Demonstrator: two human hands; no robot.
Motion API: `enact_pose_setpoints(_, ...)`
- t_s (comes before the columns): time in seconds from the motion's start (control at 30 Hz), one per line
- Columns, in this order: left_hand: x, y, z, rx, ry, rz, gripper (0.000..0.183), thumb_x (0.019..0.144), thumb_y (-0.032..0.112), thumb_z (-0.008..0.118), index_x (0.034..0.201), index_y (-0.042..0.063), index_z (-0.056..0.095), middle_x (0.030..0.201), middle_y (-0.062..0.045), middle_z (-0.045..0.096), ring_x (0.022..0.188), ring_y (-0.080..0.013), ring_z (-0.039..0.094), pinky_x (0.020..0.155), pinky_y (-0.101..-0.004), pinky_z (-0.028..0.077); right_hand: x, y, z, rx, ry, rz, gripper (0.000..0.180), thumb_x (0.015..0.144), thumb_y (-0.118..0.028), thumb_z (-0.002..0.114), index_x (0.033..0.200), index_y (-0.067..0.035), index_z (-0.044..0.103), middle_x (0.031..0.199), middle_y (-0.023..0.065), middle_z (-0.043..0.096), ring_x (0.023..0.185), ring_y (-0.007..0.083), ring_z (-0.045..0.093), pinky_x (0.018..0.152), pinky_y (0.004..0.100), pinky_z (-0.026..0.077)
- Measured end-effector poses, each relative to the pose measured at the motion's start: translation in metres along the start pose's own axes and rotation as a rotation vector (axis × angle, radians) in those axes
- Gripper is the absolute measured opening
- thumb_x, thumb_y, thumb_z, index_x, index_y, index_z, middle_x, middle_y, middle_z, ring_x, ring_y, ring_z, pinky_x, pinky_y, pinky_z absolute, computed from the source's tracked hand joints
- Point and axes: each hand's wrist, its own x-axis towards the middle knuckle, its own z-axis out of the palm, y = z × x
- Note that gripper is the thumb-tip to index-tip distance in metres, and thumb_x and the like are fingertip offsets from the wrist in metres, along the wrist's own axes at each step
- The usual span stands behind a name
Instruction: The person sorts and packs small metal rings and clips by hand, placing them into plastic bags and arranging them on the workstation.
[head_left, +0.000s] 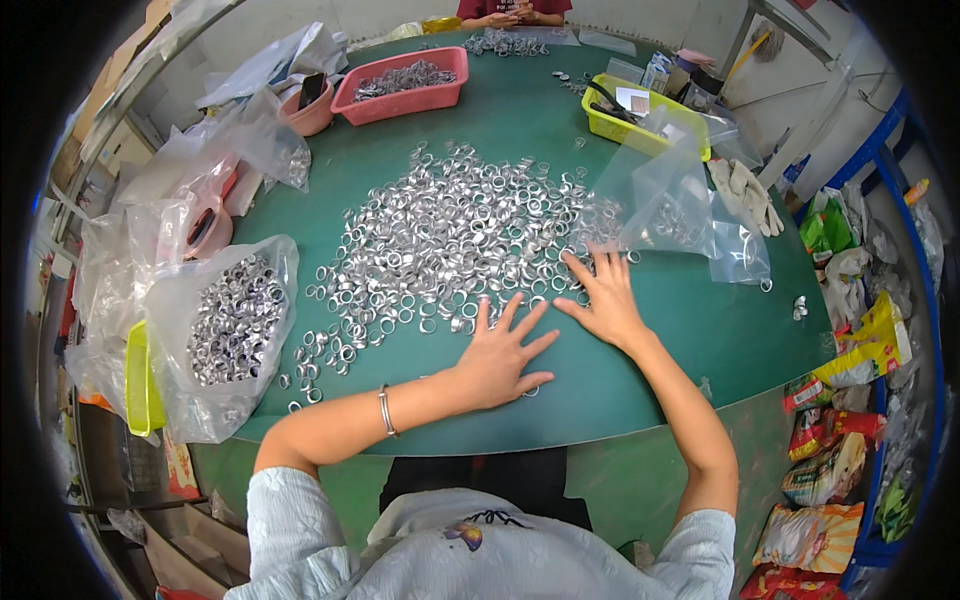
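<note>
A wide heap of silvery metal rings lies spread over the green tabletop. My left hand is spread palm down just before the heap's near edge, with a ring partly showing by its thumb. My right hand rests at the heap's right front edge, fingers apart, fingertips among the outer rings. Neither hand grips anything that I can see. Beyond the right fingertips a clear plastic bag lies partly over the rings, with some rings inside it.
At the left, an open plastic bag holds many rings. Far back stand a pink tub of metal parts and a yellow-green basket. White gloves lie at the right. Across the table sits a person. Filled bags line the right-hand shelf.
</note>
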Motion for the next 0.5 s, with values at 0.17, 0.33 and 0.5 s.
enact_pose_setpoints(0.17, -0.04, -0.028, -0.001, 0.114, 0.018, -0.069, 0.045, 0.083, 0.027, 0.06, 0.125, 0.01, 0.054, 0.14, -0.011, 0.04, 0.131, -0.0323, 0.033, 0.104, -0.0631, 0.02, -0.025, -0.052, 0.009, 0.044, -0.088, -0.034, 0.067, 0.08, -0.049, 0.064, 0.131, -0.008, 0.048, 0.143, 0.0232, 0.029, 0.132, 0.0457, 0.025, 0.106, 0.0625, 0.017)
enact_pose_setpoints(0.33, -0.077, -0.045, -0.018, 0.16, 0.037, -0.142, 0.042, 0.077, 0.011, 0.062, 0.119, 0.006, 0.058, 0.135, -0.008, 0.046, 0.126, -0.0304, 0.04, 0.105, -0.0617, 0.024, -0.052, -0.119, 0.014, 0.109, -0.165, -0.043, 0.064, 0.081, -0.033, 0.068, 0.134, -0.008, 0.043, 0.144, 0.0248, 0.024, 0.133, 0.047, 0.021, 0.107, 0.0604, 0.016)
enact_pose_setpoints(0.5, -0.117, -0.056, -0.03, 0.179, 0.066, -0.235, 0.044, 0.069, 0.003, 0.064, 0.112, 0.001, 0.06, 0.133, -0.01, 0.047, 0.128, -0.0304, 0.038, 0.107, -0.0615, 0.02, -0.05, -0.168, 0.037, 0.294, -0.173, -0.182, 0.063, 0.08, -0.023, 0.068, 0.135, -0.006, 0.041, 0.144, 0.0251, 0.023, 0.133, 0.0494, 0.019, 0.107, 0.0611, 0.017)
